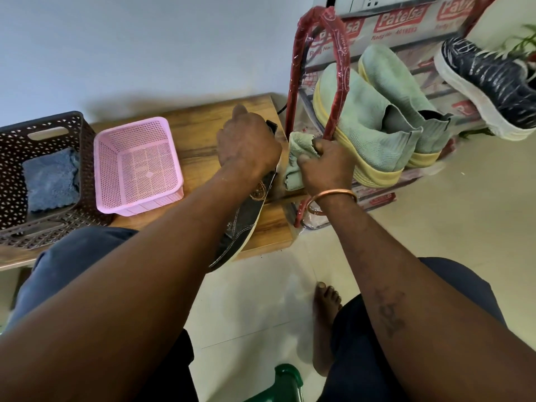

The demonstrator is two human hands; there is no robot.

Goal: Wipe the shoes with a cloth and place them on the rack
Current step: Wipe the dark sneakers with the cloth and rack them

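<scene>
My left hand (249,142) grips the heel end of a dark grey shoe with a cream sole (245,227), held tilted over the wooden bench (200,126). Just right of the shoe's sole, my right hand (326,165) holds a bunched pale green cloth (298,146). The red-framed shoe rack (333,68) stands right behind my right hand. Two green shoes with yellow soles (362,123) sit on the rack, and a dark shoe with a white sole (490,85) lies further right.
An empty pink basket (139,166) and a brown basket (43,169) with a blue cloth (50,181) inside stand on the bench's left part. My bare foot (326,306) is on the tiled floor, and a green stool (285,381) shows at the bottom edge.
</scene>
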